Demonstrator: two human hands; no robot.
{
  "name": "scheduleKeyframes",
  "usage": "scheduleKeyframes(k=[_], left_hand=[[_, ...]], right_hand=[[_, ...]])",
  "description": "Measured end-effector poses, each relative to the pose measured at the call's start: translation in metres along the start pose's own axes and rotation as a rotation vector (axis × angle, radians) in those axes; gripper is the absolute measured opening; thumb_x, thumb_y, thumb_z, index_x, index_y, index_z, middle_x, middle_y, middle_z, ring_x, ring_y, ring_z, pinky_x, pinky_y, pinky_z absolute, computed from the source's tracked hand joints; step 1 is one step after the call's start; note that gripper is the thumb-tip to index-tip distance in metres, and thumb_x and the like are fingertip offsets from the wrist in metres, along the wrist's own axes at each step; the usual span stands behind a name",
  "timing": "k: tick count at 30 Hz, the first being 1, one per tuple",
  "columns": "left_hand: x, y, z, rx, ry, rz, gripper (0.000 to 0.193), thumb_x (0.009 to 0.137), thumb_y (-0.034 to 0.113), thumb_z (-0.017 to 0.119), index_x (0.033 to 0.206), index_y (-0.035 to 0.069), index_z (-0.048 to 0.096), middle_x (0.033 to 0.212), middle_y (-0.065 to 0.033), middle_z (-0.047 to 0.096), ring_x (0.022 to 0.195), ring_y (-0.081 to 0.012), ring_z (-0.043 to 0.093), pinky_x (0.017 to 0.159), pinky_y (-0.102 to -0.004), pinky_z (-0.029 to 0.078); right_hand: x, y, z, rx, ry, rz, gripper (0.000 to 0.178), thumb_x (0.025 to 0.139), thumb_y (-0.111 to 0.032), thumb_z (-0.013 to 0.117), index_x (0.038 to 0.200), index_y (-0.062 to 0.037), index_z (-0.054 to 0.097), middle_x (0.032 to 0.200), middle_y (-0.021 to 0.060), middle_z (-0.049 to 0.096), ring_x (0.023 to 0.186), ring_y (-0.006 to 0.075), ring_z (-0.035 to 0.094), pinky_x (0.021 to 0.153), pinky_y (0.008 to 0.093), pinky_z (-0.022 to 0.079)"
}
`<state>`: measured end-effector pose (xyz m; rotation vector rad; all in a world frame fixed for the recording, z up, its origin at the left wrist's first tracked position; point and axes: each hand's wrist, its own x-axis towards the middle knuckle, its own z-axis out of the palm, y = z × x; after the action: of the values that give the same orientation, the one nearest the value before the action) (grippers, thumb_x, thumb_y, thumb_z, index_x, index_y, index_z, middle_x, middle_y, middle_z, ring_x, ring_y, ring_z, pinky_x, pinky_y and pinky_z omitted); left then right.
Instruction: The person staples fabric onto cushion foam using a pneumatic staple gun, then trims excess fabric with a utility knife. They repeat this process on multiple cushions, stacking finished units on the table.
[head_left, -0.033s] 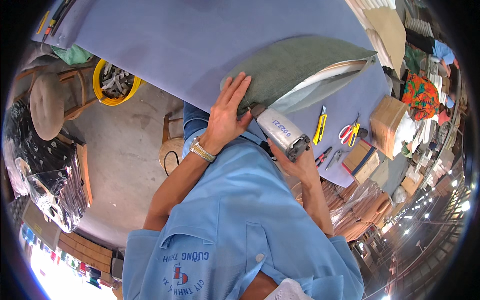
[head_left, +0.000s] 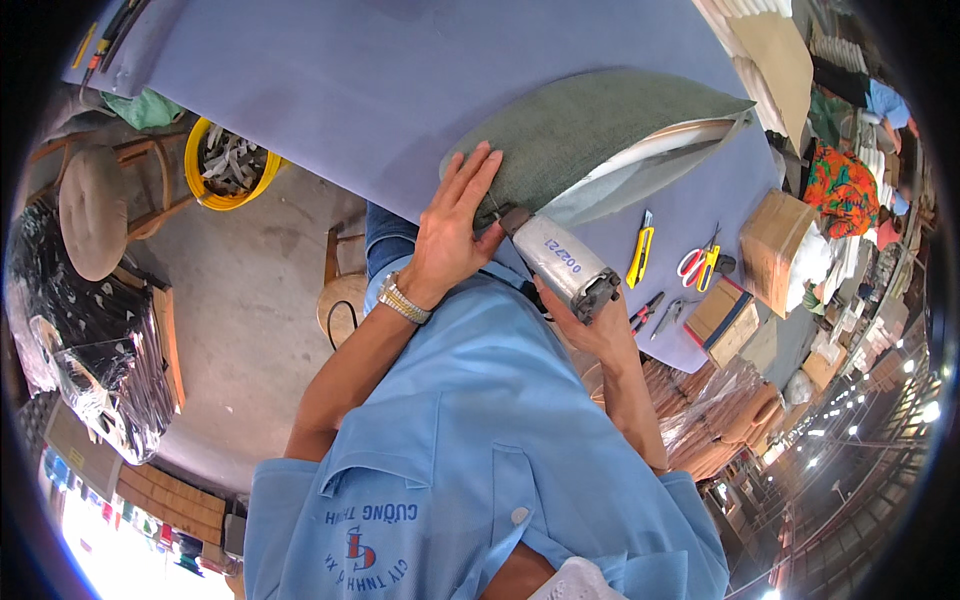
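A grey-green fabric-covered seat pad (head_left: 575, 140) rests at the front edge of the padded blue-grey table (head_left: 320, 85). Along its near side the cover gapes, and a pale inner layer (head_left: 650, 155) shows. My left hand (head_left: 452, 235) lies with outstretched fingers on the pad's left end, its thumb bent toward the tool's nose. My right hand (head_left: 603, 330) is wrapped round the grip of a silver pneumatic staple gun (head_left: 560, 262). The gun's dark nose meets the pad's near left corner, just beside my left thumb. My right hand and the gun's body hide much of the grip.
Right of the pad lie a yellow utility knife (head_left: 641, 252), red-handled scissors (head_left: 691, 265), another yellow cutter (head_left: 708, 268) and pliers (head_left: 647, 312). Cardboard boxes (head_left: 775, 250) stand beyond. A yellow bucket of scraps (head_left: 238, 200) and a round-seated stool (head_left: 95, 215) are at left.
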<state>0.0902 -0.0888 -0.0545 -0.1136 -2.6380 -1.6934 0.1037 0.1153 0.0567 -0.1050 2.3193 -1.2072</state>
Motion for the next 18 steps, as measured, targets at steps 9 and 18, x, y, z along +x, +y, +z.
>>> scheduleKeyframes(k=[9, 18], left_hand=[[0.004, 0.004, -0.009, -0.080, -0.048, -0.019, 0.095, 0.068, -0.015, 0.072, 0.156, 0.010, 0.045, 0.162, -0.0170, 0.043, 0.150, -0.0435, 0.038, 0.122, -0.0478, 0.039], [0.006, 0.006, -0.014, -0.076, -0.080, -0.037, 0.098, 0.070, -0.012, 0.073, 0.159, 0.014, 0.041, 0.164, -0.0153, 0.041, 0.147, -0.0502, 0.037, 0.121, -0.0516, 0.040]], right_hand=[[0.004, 0.020, 0.013, -0.034, -0.026, -0.049, 0.053, 0.078, -0.007, 0.078, 0.127, 0.0002, 0.063, 0.114, 0.0189, 0.072, 0.105, 0.0362, 0.073, 0.092, 0.0378, 0.055], [0.013, 0.005, 0.022, 0.003, 0.045, -0.066, 0.038, 0.084, -0.004, 0.076, 0.119, 0.0034, 0.064, 0.102, 0.0154, 0.074, 0.088, 0.0246, 0.073, 0.081, 0.0326, 0.056]])
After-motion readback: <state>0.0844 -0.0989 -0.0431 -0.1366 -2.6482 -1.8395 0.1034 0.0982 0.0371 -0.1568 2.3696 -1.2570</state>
